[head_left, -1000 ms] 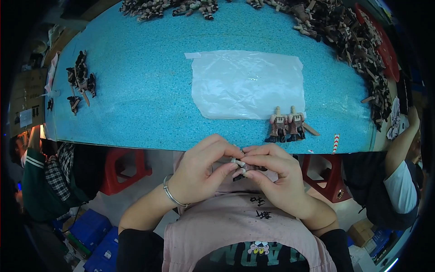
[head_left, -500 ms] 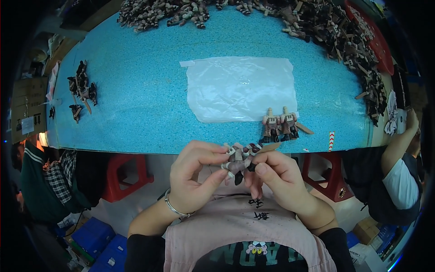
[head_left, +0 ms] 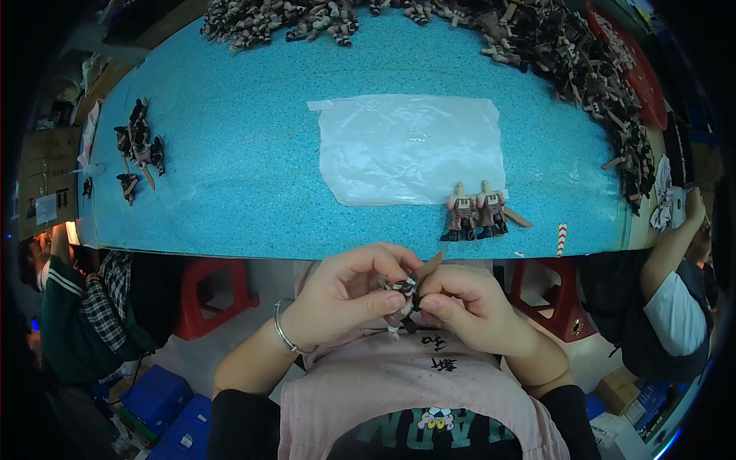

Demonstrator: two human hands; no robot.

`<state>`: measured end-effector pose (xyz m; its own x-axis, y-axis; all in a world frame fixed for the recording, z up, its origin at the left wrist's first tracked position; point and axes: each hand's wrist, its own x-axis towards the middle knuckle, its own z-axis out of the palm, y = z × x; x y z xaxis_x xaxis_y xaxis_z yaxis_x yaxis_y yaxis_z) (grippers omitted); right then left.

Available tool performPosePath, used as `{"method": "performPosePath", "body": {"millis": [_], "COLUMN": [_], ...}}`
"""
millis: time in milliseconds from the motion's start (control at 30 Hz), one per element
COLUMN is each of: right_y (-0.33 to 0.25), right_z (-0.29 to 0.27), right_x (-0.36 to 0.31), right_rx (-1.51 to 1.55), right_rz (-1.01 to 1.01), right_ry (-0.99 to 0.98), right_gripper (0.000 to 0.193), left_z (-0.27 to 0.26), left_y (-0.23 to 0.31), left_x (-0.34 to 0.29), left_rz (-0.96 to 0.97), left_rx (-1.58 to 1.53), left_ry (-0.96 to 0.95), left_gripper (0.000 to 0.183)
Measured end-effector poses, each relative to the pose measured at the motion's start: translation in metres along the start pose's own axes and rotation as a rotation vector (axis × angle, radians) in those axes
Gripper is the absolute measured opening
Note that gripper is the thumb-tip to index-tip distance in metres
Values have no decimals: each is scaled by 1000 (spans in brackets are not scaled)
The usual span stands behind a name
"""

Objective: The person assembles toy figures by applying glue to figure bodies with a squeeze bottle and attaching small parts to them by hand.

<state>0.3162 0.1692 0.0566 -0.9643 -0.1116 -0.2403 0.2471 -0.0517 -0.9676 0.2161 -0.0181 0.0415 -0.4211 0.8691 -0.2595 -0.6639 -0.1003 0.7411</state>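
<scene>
Just off the near table edge, I hold a small toy figure point(head_left: 396, 318) in pale and dark brown colours between both hands. My left hand point(head_left: 349, 291), with a metal bangle at the wrist, pinches the figure with thumb and fingers. My right hand point(head_left: 469, 307) is closed on its other side, at a dark part. A flat brown piece point(head_left: 432, 264) sticks up between the hands; whether it is joined to the figure is hidden by my fingers. Two similar headless figures point(head_left: 462, 213) lie side by side on the table, right of my hands.
A clear plastic sheet point(head_left: 410, 149) lies on the blue table point(head_left: 230, 153). Heaped figure parts line the far edge and right side, beside a red tray point(head_left: 648, 92). A small cluster of dark parts point(head_left: 140, 146) sits at left. Red stools point(head_left: 211, 299) stand below; other people flank me.
The figure has been turned between my hands and brought slightly lower. The flat brown piece now points more upward, and my left hand has closed in toward the right.
</scene>
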Motion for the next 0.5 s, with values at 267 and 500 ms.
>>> {"method": "performPosePath", "body": {"millis": [267,500], "right_y": [17,6], "right_z": [-4,-3], "right_x": [2,6], "right_rx": [-75,-66], "right_rz": [-74,-150], "right_ry": [2,4], "right_gripper": [14,27], "left_z": [8,14], "left_y": [-8,-11], "left_x": [-4,-2], "left_rz": [-50,338], "left_rx": [46,470], "left_ry": [96,227], "left_gripper": [22,50]}}
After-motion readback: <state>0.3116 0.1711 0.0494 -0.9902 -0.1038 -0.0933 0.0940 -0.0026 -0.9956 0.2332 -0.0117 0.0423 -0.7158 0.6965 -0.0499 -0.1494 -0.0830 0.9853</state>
